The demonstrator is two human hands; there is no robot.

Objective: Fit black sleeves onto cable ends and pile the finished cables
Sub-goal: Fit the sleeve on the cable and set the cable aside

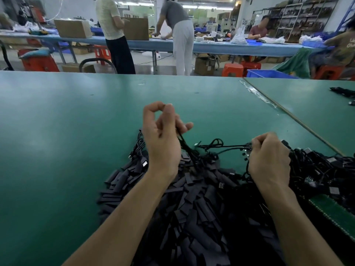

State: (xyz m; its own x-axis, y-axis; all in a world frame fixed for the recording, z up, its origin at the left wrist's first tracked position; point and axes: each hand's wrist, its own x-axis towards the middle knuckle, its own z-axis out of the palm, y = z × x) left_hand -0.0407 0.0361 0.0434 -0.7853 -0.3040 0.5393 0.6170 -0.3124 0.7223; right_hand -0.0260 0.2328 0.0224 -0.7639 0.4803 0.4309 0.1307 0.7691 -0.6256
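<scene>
A big heap of short black sleeves (194,204) lies on the green table (67,131) in front of me. My left hand (161,137) is raised above the heap's far edge, its fingers closed on a thin black cable (184,144) that hangs down into the heap. My right hand (269,160) is clenched on the end of a black cable (226,146) that runs left from it, level above the sleeves. A tangle of black cables with connectors (322,169) spreads to the right of that hand. A few cables with connectors (139,150) lie left of my left wrist.
A second green table (307,104) joins on the right, with a taped seam (257,95) and a few black cables (343,92) at its far edge. Beyond the table, people stand and sit at a long blue bench (221,48) with cardboard boxes, red stools and blue bins.
</scene>
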